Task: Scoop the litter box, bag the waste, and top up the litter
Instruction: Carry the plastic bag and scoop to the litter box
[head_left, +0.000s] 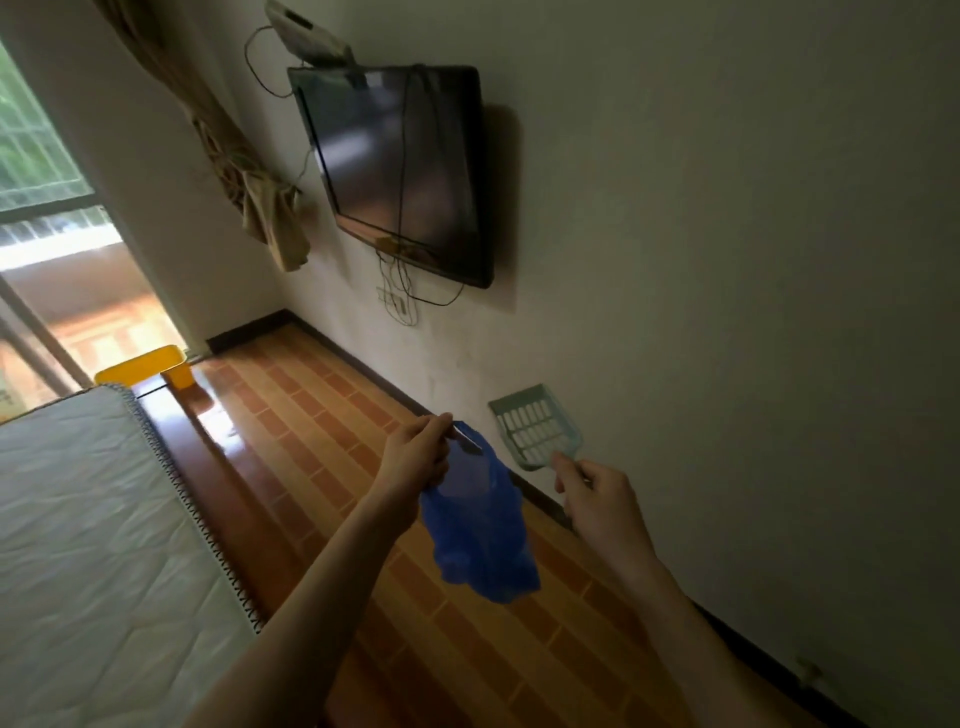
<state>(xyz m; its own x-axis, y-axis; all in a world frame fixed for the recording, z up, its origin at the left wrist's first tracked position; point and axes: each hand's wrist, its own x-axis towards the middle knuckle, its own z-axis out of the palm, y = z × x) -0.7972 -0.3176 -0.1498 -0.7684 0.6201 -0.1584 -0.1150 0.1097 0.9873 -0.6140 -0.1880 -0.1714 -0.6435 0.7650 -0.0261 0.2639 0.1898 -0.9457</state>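
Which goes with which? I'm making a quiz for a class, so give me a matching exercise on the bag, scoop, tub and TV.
Things:
1. blue plastic bag
2. litter scoop
3. yellow tub
4. television

Places:
A. mounted on the wall
B. on the floor by the glass door
C. hanging from the left hand
D. held by the right hand

Pairs: 1-C, 2-D, 3-B, 4-A

Scoop handle (558, 460) buried in right hand (597, 499), grip shape unreadable. Blue bag (478, 535) contents not discernible through plastic. Yellow box (148, 366) at mid-left half hidden behind mattress (93, 519), interior not visible. White device (306, 26) at top cut by frame edge. Motion blur throughout.
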